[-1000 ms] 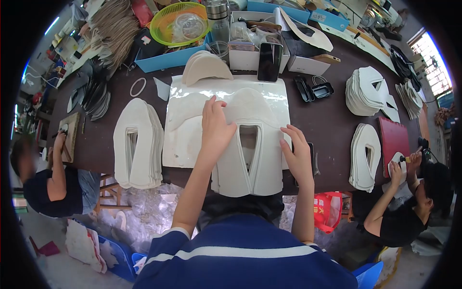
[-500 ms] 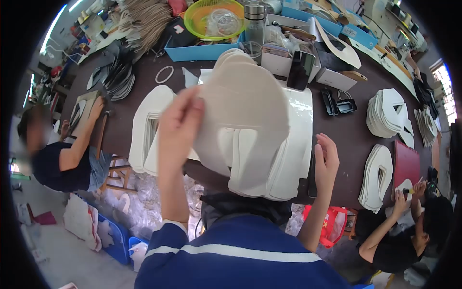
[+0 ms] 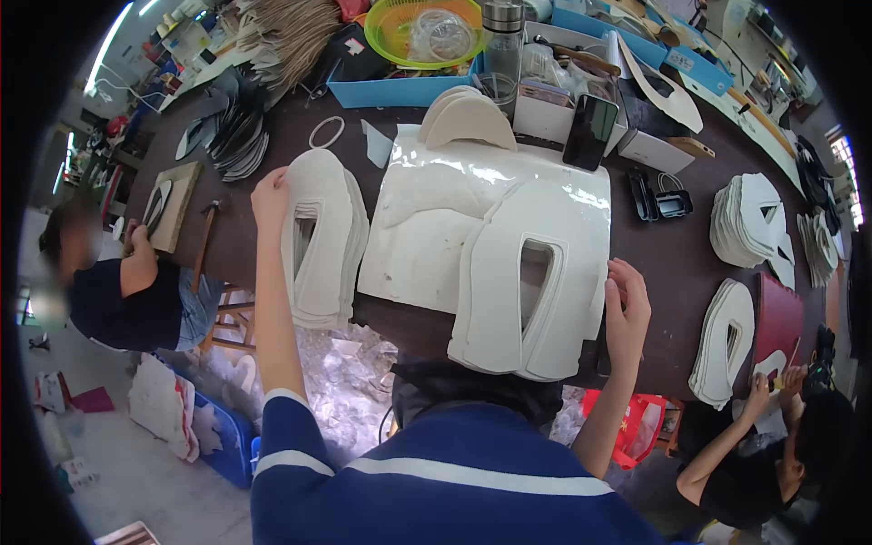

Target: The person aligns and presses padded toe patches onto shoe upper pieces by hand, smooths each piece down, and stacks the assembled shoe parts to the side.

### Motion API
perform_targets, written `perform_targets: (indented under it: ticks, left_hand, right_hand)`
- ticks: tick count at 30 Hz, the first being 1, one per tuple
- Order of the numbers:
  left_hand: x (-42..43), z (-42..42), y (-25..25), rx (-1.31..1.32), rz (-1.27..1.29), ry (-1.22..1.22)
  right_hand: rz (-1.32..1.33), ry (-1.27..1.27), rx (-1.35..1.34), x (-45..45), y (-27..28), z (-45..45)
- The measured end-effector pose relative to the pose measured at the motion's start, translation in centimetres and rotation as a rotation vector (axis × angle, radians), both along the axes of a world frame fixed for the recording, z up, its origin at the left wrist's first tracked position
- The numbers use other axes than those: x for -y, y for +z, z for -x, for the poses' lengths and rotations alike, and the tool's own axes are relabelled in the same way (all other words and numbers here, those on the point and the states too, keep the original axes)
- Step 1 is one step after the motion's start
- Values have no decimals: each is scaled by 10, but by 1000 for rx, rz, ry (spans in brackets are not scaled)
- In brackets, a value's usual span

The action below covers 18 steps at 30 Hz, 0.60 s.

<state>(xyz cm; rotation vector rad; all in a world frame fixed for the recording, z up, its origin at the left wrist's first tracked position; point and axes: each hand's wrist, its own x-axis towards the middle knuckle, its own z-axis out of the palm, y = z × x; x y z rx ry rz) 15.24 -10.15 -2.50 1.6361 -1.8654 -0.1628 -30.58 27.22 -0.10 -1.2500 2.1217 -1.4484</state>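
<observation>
On the left stack of off-white cut shoe-upper pieces, each with a slot cut out, the top piece lies roughly lined up with those below. My left hand is at its upper left edge, fingers closed on the rim. A second stack of the same pieces sits in front of me, partly over a glossy white sheet. My right hand is beside this stack's right side, fingers loosely bent and apart, holding nothing. Several rounded off-white pieces lie at the sheet's top edge.
Behind are a blue tray with a yellow basket, a glass bottle and a phone. A black case and more stacks lie right. Co-workers sit at left and right.
My left hand has moved left, carrying a slotted piece from over the middle onto the left stack. The middle stack and sheet are now uncovered. My right hand stays near the same spot.
</observation>
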Motion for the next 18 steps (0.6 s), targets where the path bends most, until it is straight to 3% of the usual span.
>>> perform_targets:
  ticks: [3,6,8,10,13,16,18]
  left_hand:
    - [-18,21,6,236,126,109]
    - [-53,77,29,118,270,-68]
    - [-80,122,30,47,128,-350]
    - [-101,162,12,86,-171,-497]
    - [-108,195,-23,229,-180,-382]
    - [-102,201,-30,226,-118,-266]
    - [-96,204,-26,256,-226,-247]
  right_hand:
    - [-12,10,-1,2,0,2]
    - [-16,0,-17,4,1,3]
    - [-9,-7,-28,6,3,3]
    - [-20,-2,-21,8,7,1]
    - [-20,0,-36,8,13,0]
    - [-6,-7,-37,3,13,3]
    - [-8,-14,-21,-1,12,7]
